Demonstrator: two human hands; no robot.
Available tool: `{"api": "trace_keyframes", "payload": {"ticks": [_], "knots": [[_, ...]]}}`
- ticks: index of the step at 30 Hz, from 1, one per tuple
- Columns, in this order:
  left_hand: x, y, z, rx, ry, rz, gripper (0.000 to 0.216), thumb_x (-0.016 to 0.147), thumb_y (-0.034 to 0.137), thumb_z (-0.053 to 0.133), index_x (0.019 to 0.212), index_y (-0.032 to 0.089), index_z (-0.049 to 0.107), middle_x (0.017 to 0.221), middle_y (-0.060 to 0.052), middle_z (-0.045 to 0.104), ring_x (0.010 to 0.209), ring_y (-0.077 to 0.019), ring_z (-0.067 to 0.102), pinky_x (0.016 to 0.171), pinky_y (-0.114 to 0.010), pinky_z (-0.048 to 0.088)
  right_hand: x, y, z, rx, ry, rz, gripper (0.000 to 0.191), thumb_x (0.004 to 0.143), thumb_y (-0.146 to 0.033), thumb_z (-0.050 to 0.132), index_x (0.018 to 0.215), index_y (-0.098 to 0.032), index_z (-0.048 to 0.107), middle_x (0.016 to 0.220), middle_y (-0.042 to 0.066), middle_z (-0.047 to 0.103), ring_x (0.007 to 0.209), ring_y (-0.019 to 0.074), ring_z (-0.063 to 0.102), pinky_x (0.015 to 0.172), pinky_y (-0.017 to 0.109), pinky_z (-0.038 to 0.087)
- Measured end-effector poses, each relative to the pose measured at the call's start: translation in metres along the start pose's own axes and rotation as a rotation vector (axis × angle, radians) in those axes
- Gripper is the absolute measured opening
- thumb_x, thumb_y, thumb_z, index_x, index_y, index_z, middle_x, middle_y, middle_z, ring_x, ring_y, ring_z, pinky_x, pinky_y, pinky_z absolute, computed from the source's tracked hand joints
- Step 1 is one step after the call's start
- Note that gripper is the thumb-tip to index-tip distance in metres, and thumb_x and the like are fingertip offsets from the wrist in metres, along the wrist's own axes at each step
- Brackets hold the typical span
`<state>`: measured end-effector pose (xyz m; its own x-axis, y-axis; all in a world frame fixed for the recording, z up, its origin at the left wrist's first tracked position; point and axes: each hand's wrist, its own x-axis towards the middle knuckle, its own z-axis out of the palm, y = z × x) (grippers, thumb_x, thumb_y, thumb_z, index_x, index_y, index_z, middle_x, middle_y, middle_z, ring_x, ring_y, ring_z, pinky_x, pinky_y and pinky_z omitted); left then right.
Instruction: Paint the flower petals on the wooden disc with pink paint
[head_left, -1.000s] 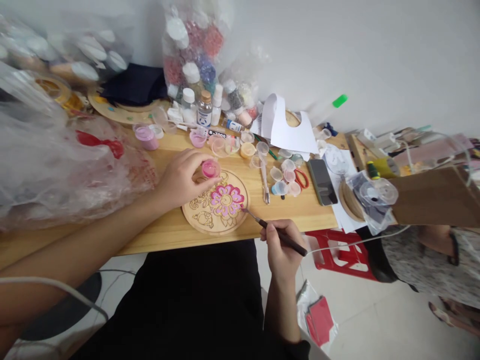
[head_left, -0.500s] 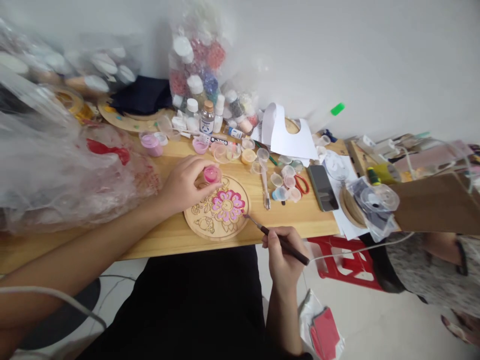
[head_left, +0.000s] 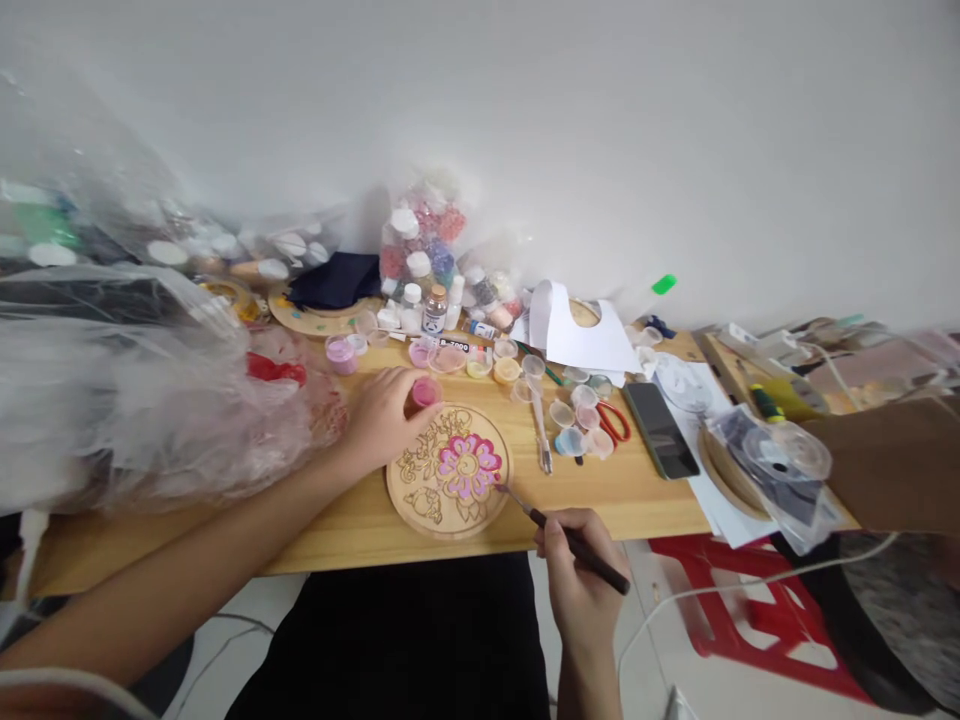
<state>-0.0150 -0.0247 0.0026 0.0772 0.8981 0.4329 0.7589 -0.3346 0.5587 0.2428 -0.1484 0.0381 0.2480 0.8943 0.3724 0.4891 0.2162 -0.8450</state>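
A round wooden disc [head_left: 427, 488] with a carved pattern lies near the front edge of a wooden table [head_left: 600, 495]; its flower [head_left: 468, 467] is painted pink and purple. My left hand [head_left: 382, 420] is closed around a small pink paint pot [head_left: 425, 391] at the disc's upper left edge. My right hand [head_left: 581, 590], below the table edge, grips a thin dark paintbrush [head_left: 570, 540] whose tip rests at the disc's right rim.
Small paint cups [head_left: 574, 425], red scissors [head_left: 615, 422], a phone [head_left: 660, 430], white paper [head_left: 577, 330], bottles [head_left: 431, 305] and bead bags crowd the table's back. A big plastic bag [head_left: 135, 400] fills the left. A red stool [head_left: 750, 620] stands at right; a person sits beyond it.
The view has tilted up, so everything sits lower in the frame. Both hands keep their grips; the brush tip stays at the disc's right rim.
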Motion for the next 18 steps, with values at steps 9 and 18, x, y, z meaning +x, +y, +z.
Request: {"api": "trace_keyframes", "payload": {"ticks": [9,18], "knots": [[0.0050,-0.0013,-0.0019,0.016,-0.127,-0.206,0.028,0.088,0.034,0.069,0.111,0.018,0.068,0.117,-0.014,0.077,0.114,-0.0357,0.070,0.104,-0.053,0.054,0.0035,-0.0041,0.0016,0.027,0.008,0.013,0.022,0.090,-0.026,0.067,0.069,-0.021,0.066,0.053,-0.003,0.066,0.042,0.0128,0.061,0.042,0.021,0.048],[0.0062,-0.0062,-0.0013,0.008,-0.092,-0.155,0.027,0.086,0.035,0.070,0.108,0.021,0.068,0.115,-0.012,0.077,0.114,-0.0343,0.070,0.103,-0.052,0.056,0.0003,-0.0053,-0.0018,0.285,0.126,0.154,0.017,0.087,-0.023,0.072,0.070,-0.021,0.068,0.055,-0.003,0.066,0.046,0.0121,0.061,0.047,0.022,0.048]]}}
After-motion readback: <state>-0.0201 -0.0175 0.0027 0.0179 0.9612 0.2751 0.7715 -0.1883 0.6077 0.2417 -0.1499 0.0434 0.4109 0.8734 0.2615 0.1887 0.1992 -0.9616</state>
